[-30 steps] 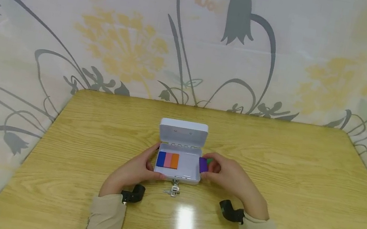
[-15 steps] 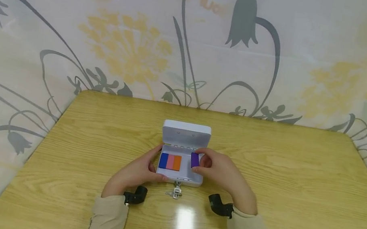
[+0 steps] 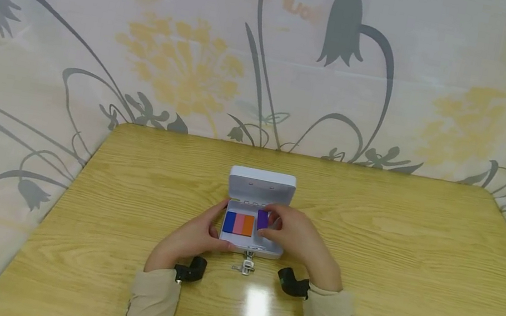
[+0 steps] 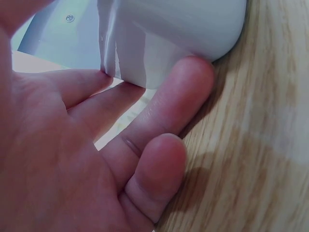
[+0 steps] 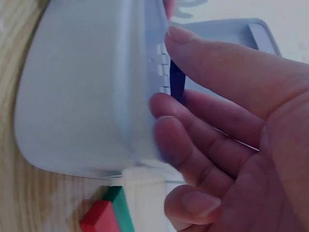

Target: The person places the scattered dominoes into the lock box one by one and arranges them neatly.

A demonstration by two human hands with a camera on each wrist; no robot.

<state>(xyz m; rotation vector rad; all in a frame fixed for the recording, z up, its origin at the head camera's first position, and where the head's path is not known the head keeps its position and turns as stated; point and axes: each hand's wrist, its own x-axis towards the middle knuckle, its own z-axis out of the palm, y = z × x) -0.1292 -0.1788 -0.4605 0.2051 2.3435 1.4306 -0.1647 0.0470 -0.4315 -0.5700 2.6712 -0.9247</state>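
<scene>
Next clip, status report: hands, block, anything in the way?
Left hand holds box. Right hand pinches purple block, gap left to orange block. Lid up; nothing visible between the two blocks.

On my head feed, the right hand (image 3: 295,236) has carried the purple block (image 3: 262,220) leftward, from the right edge of the white cash box (image 3: 263,253) to just right of the orange block (image 3: 248,225) (the whole scene has slid slightly rightward).

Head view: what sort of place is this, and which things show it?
Probably an indoor tabletop recording corner: a yellowish wood-grain table, a pale floral-patterned backdrop behind it, and black wrist-worn cameras.
</scene>
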